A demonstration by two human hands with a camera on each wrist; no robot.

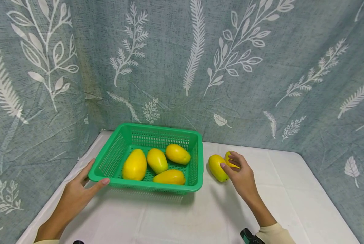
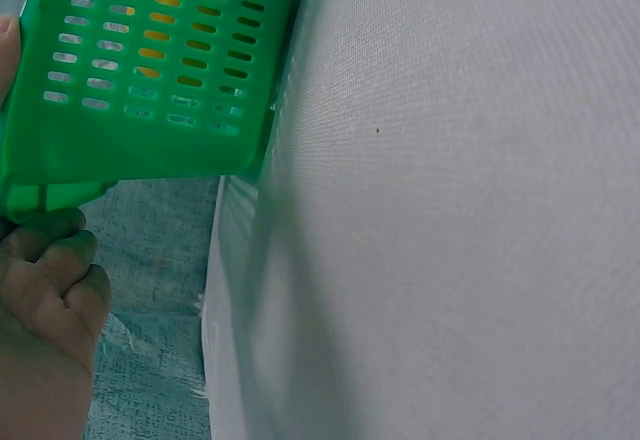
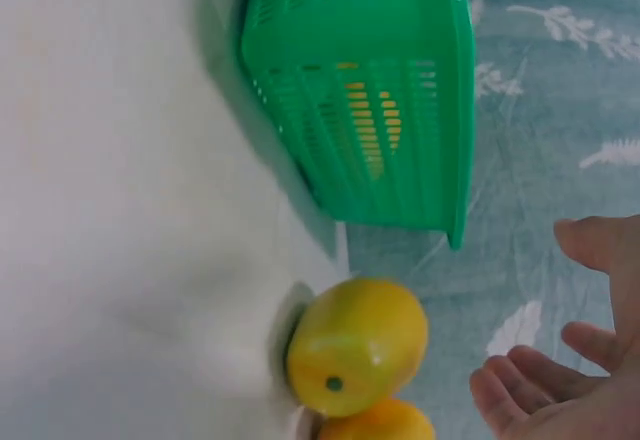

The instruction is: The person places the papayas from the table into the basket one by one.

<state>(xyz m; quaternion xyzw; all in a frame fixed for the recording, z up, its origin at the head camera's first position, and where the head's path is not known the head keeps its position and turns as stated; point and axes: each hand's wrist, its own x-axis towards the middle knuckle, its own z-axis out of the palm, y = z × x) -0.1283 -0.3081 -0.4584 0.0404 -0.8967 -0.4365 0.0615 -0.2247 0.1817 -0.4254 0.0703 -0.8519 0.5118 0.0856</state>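
A green plastic basket (image 1: 145, 184) holds several yellow mangoes (image 1: 134, 165). My left hand (image 1: 73, 198) grips its near-left corner, thumb over the rim and fingers curled beneath, as the left wrist view also shows. To the basket's right, a yellow-green mango (image 1: 216, 168) lies on the table beside a second mango (image 1: 228, 158), which my right hand partly hides. Just over this pair is my right hand (image 1: 242, 176), thumb and fingers spread apart and nothing held. In the right wrist view a gap shows between those fingers and the nearer mango (image 3: 360, 345).
A white cloth covers the table (image 1: 175, 220). Behind it and along both sides hangs a blue-grey curtain (image 1: 169, 67) with white leaf prints, close to the basket's far rim. A dark device (image 1: 249, 236) is at my right wrist.
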